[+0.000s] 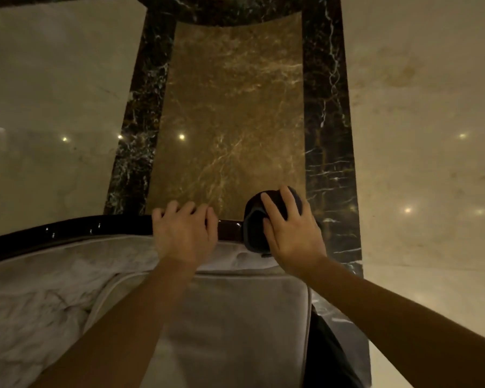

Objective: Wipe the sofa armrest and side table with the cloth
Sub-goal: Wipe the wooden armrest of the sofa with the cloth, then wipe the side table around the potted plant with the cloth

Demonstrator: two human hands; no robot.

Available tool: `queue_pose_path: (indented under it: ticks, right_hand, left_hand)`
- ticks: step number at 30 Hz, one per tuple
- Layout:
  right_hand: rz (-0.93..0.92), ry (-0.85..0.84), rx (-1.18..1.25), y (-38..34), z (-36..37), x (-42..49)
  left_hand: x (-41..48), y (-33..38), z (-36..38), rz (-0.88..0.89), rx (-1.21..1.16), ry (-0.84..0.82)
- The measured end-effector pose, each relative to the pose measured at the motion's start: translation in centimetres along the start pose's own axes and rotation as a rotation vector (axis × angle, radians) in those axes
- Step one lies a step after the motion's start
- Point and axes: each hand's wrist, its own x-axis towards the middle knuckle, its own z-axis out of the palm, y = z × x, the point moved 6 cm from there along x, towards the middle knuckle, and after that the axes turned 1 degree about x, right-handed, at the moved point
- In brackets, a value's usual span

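Our bare forearms reach forward over a grey sofa cushion, with crumpled pale upholstery to its left. Beyond it curves the sofa's glossy dark wooden armrest. Our left hand grips this rail, fingers curled over its far edge. Just to the right, our right hand lies with fingers spread, pressing a bunched dark cloth onto the armrest's right end. Polished brown and black marble floor lies beyond.
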Motion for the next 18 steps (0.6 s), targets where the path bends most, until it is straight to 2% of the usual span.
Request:
queue_pose_path:
  ticks: [3,6,8,11,13,15,18]
  right_hand:
    - [-0.112,-0.237,0.098,1.0,-0.4,3.9]
    - [-0.022,-0.525,0.149,0.9,-0.3,9.1]
    - [0.060,-0.543,0.059,0.5,-0.4,11.8]
    - [0.019,-0.473,-0.117,-1.2,-1.7,12.2]
    - [-0.010,-0.458,-0.136,-1.9,-3.2,10.2]
    - [0.090,-0.480,-0.073,-0.4,-4.1,8.2]
    - [0.264,-0.574,0.033,1.8,-6.6,3.9]
  left_hand:
    - [0.0,0.1,0.2,0.003,-0.027,-0.013]
    - [-0.4,0.4,0.0,-0.014,-0.022,-0.087]
    - [-0.3,0.7,-0.1,-0.027,-0.008,-0.216]
    - [-0.4,1.3,0.1,-0.006,0.059,-0.476]
    - [-1.7,2.4,-1.2,0.002,0.066,-0.552]
    - [-3.2,4.9,-2.5,-0.054,-0.101,-0.564]
    - [-7.3,7.9,-6.4,-0.358,-0.675,-0.515]
